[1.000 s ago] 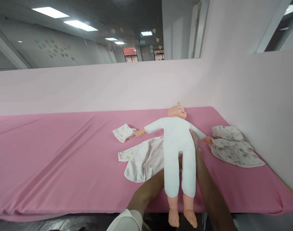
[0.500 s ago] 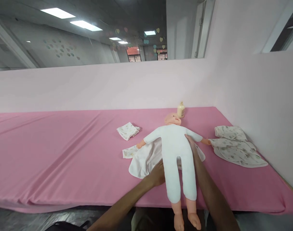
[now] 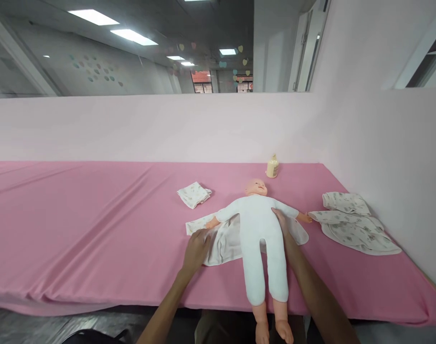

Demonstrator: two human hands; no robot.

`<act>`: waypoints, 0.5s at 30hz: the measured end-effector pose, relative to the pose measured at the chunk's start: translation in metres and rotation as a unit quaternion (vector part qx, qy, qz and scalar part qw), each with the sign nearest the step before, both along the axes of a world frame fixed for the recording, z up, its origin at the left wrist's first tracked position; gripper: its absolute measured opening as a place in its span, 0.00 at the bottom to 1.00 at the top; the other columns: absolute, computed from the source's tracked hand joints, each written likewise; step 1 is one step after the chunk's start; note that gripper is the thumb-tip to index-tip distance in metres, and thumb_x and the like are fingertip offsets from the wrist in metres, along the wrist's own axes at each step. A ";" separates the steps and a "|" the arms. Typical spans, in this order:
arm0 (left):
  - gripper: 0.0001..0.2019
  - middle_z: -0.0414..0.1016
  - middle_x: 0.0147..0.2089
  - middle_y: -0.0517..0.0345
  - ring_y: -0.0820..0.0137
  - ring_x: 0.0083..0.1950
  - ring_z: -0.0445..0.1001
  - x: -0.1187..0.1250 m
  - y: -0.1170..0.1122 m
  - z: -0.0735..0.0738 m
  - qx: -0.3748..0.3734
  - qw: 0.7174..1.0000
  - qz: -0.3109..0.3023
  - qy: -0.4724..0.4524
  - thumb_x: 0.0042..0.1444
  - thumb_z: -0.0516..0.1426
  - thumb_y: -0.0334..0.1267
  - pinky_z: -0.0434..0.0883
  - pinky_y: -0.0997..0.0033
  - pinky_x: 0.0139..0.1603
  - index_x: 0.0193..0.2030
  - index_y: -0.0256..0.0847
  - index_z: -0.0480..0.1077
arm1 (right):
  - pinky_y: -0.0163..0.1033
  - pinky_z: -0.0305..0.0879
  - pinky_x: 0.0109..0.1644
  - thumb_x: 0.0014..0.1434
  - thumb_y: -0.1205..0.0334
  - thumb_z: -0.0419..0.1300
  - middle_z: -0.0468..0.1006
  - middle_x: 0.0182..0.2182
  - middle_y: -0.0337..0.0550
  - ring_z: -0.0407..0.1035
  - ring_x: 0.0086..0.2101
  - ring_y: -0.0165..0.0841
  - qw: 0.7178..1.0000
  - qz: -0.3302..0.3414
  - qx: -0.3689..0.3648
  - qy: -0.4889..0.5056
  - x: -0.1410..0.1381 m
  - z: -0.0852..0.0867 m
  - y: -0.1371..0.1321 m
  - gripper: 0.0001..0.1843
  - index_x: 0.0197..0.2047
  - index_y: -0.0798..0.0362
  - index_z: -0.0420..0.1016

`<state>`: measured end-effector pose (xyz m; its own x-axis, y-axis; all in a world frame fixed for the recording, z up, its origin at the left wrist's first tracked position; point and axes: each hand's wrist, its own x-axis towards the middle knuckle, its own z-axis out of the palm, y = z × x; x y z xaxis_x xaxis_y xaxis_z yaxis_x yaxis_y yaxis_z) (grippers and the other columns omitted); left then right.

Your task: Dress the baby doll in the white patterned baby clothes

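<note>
A baby doll [image 3: 263, 220] in a white cloth body lies on its back, head toward the wall, its feet hanging past the table's front edge. Beneath it is spread a baby garment [image 3: 223, 246], pale inside with a printed sleeve at the left. My left hand [image 3: 196, 248] is closed on the garment's left edge, just below the doll's hand; its fingertips are partly hidden. My right hand [image 3: 283, 227] grips the doll's side under the arm, thumb on top and the other fingers out of sight.
A pink sheet [image 3: 96, 229] covers the table. A folded printed cloth [image 3: 194, 195] lies left of the doll's head, and a pale yellow pump bottle [image 3: 272, 167] stands behind. More printed baby clothes [image 3: 354, 229] lie at right by the wall. A mirror or window runs above.
My left hand has moved from beside the doll's hip up and left to the garment's edge. The doll has shifted slightly toward me. My right hand stays at its side.
</note>
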<state>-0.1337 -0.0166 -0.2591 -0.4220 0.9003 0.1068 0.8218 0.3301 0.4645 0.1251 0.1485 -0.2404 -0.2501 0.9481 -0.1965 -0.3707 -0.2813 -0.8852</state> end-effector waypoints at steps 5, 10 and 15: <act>0.14 0.71 0.52 0.44 0.55 0.55 0.69 -0.004 0.012 0.005 -0.041 0.997 0.062 0.019 0.61 0.47 0.39 0.67 0.61 0.50 0.49 0.37 0.66 | 0.41 0.66 0.36 0.48 0.46 0.64 0.74 0.25 0.45 0.69 0.32 0.40 0.994 0.049 -0.092 -0.031 0.003 0.004 -0.013 0.20 0.35 0.55 0.73; 0.09 0.72 0.40 0.52 0.59 0.44 0.72 -0.015 0.023 0.007 -0.045 0.983 0.078 -0.162 0.57 0.52 0.39 0.64 0.65 0.39 0.44 0.41 0.63 | 0.41 0.67 0.35 0.48 0.43 0.63 0.76 0.28 0.47 0.71 0.33 0.41 0.987 0.094 -0.122 -0.040 0.005 0.002 -0.017 0.24 0.39 0.55 0.75; 0.11 0.72 0.36 0.56 0.64 0.39 0.73 -0.023 0.029 0.015 -0.022 0.938 0.075 -0.337 0.52 0.55 0.38 0.66 0.69 0.36 0.43 0.40 0.64 | 0.44 0.66 0.36 0.49 0.42 0.62 0.78 0.32 0.49 0.72 0.34 0.42 0.989 0.077 -0.088 -0.093 0.005 0.005 -0.013 0.25 0.40 0.54 0.75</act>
<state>-0.1563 0.0121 -0.2441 -0.5025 0.8231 -0.2647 0.2895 0.4486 0.8455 0.1301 0.1350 -0.2357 -0.3321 0.8487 -0.4117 -0.1469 -0.4777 -0.8662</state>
